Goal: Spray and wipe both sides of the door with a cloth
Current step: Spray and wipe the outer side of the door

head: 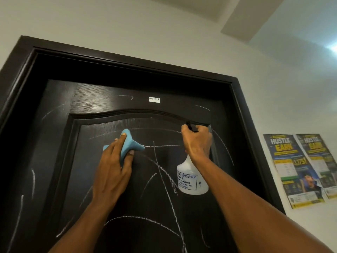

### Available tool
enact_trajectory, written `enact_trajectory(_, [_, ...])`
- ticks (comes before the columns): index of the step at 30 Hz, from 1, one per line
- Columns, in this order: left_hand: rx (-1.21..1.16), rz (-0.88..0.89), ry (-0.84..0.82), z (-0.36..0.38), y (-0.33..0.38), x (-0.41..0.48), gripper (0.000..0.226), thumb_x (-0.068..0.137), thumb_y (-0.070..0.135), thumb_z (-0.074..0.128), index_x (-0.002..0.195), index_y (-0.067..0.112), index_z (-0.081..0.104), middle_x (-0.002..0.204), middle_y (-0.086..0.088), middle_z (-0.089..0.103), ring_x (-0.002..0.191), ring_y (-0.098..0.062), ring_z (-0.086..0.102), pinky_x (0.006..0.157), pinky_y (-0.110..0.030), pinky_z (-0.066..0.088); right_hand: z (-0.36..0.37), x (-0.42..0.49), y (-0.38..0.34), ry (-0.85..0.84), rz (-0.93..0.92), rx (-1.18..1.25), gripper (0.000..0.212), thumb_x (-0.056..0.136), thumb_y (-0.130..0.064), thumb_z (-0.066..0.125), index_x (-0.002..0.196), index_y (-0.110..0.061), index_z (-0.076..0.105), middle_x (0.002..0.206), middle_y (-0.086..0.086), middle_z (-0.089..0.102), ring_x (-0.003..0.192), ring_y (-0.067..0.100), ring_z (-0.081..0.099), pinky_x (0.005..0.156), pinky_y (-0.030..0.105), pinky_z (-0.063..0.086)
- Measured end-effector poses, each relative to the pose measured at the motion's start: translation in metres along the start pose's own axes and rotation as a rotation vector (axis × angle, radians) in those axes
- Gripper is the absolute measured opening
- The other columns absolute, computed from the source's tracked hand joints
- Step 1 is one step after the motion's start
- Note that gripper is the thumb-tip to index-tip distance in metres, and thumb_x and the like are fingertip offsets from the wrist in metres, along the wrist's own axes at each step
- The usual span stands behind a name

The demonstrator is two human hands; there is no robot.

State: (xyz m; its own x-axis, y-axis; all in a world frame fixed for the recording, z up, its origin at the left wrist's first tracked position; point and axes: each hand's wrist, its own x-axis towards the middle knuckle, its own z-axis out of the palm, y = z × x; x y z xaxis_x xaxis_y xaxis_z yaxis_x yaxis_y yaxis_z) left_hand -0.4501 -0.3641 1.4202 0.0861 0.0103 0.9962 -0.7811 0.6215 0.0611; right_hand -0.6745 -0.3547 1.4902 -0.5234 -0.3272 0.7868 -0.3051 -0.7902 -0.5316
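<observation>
1. The door (pixel 60 179) is dark, stiff and wood-grained, with a raised arched panel. It should take firm rubbing, though the moulding grooves will likely need a cloth edge worked into them.
2. The left hand (pixel 111 168) holds the cloth (pixel 130 143), fingers on top and thumb beneath, and presses it against the panel.
3. The cloth is blue, soft and bunched, with a corner sticking out to the right of the thumb. It looks light and limp, so it is best held in a wad under the palm rather than by one corner.
4. White marks (pixel 165 172) run from just right of the cloth across and below both hands. A small label (pixel 154 99) sits above the hands.
5. The right hand (pixel 197 141) is clenched round the neck of the bottle (pixel 191 179), just under its black head (pixel 192 127).
6. The bottle hangs below that hand, close to the door. It is white plastic, probably light and slick when wet, so the neck is the surest hold, with a finger free for the trigger.
7. Posters (pixel 299 168) hang on the wall well right of that hand.
</observation>
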Motion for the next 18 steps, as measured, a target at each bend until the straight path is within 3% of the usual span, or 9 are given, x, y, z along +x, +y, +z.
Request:
enact_trajectory(3, [-0.033,-0.010,-0.032,0.014,0.003,-0.002,0.066,0.093,0.049,0.042,0.152,0.022,0.031,0.149,-0.009,0.042,0.132,-0.025,0.045,0.106,-0.048,0.043,-0.021,0.013,0.008,0.037,0.022,-0.034,0.028,0.092,-0.035,0.063,0.070,-0.018,0.064,0.065,0.002,0.067,0.062,0.019,0.068,0.062,0.041,0.063])
enact_trajectory(8, [-0.078,-0.003,-0.028,0.031,0.018,-0.007,0.065,0.093,0.047,0.042,0.151,0.020,0.033,0.143,-0.010,0.047,0.122,-0.021,0.049,0.097,-0.034,0.043,-0.048,0.034,0.020,0.100,0.081,-0.106,0.029,0.093,-0.036,0.063,0.071,-0.019,0.058,0.068,0.002,0.065,0.064,0.019,0.068,0.062,0.037,0.062])
enact_trajectory(13, [-0.091,-0.008,-0.032,0.043,0.026,-0.011,0.065,0.093,0.049,0.040,0.151,0.020,0.034,0.144,-0.011,0.046,0.125,-0.025,0.050,0.100,-0.045,0.047,-0.069,0.047,0.037,0.098,0.131,-0.151,0.024,0.096,-0.035,0.063,0.083,-0.015,0.061,0.069,0.000,0.058,0.060,0.011,0.057,0.051,0.024,0.042])
enact_trajectory(16, [-0.084,-0.006,-0.033,0.051,0.024,-0.013,0.063,0.096,0.052,0.039,0.151,0.022,0.033,0.146,-0.010,0.045,0.127,-0.026,0.048,0.101,-0.047,0.047,-0.076,0.043,0.046,0.093,0.186,-0.198,0.025,0.096,-0.039,0.061,0.086,-0.018,0.050,0.073,0.000,0.054,0.063,0.012,0.054,0.052,0.025,0.039])
enact_trajectory(18, [-0.085,-0.005,-0.042,0.054,0.023,-0.014,0.064,0.097,0.057,0.036,0.151,0.024,0.032,0.147,-0.008,0.044,0.130,-0.024,0.047,0.103,-0.045,0.046,-0.074,0.037,0.053,0.076,0.210,-0.215,0.027,0.095,-0.040,0.061,0.090,-0.015,0.052,0.074,0.001,0.056,0.064,0.013,0.057,0.052,0.025,0.041])
